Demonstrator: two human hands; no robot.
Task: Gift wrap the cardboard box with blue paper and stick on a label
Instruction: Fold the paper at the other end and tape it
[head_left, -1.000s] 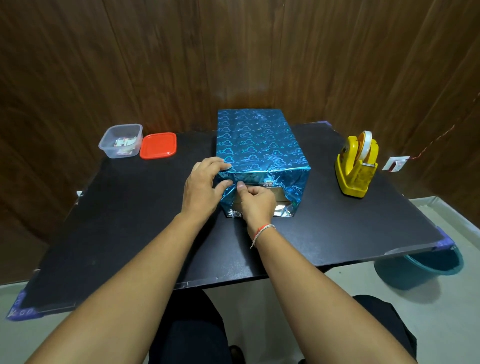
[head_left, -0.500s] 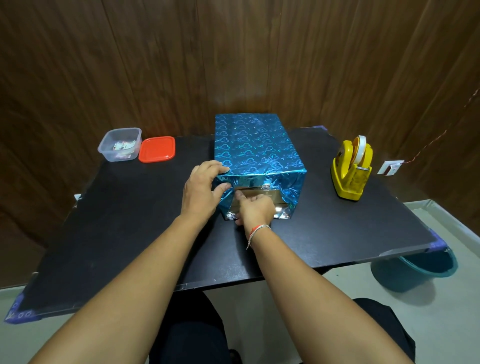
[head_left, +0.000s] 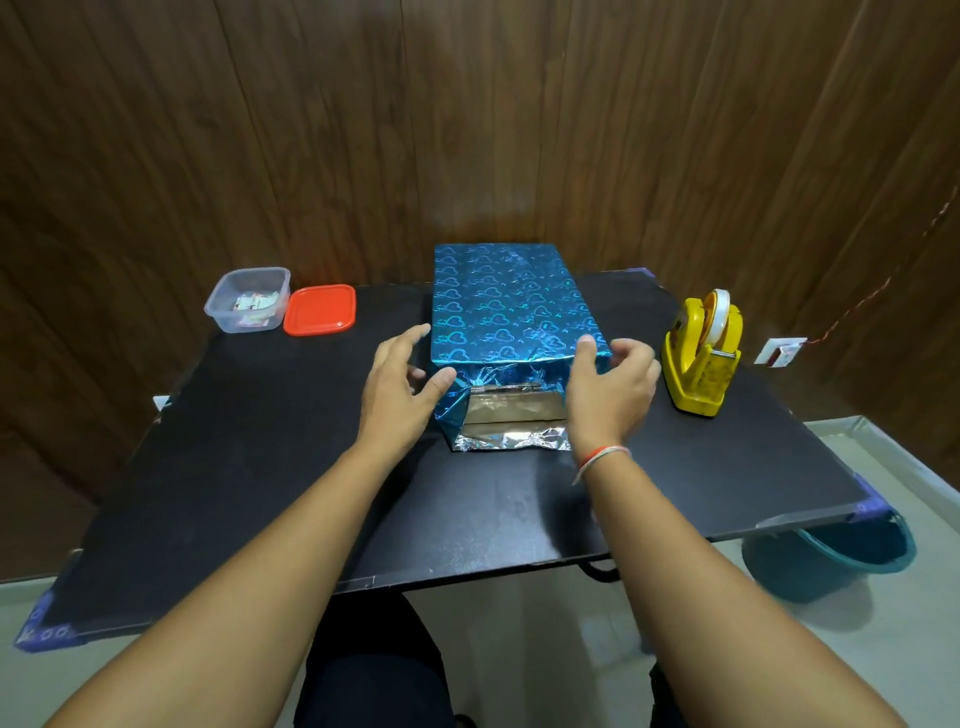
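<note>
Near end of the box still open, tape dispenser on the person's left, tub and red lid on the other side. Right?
One slip: the head view shows the tape dispenser on the person's right, and the tub and red lid on the left. The near end of the box is indeed still open, cardboard showing.

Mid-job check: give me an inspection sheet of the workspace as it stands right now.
Surface: black table, purple-taped corners.
Job's things: blue-wrapped box, near end unfolded, cardboard showing; yellow tape dispenser to its right.
Clutter: clear tub holding small items, red lid beside it.
Grips: left hand open, thumb at box's near-left corner; right hand open by near-right corner.
Cables: red cord running to wall socket.
Surroundings: wood-panel wall; teal bucket on floor.
</note>
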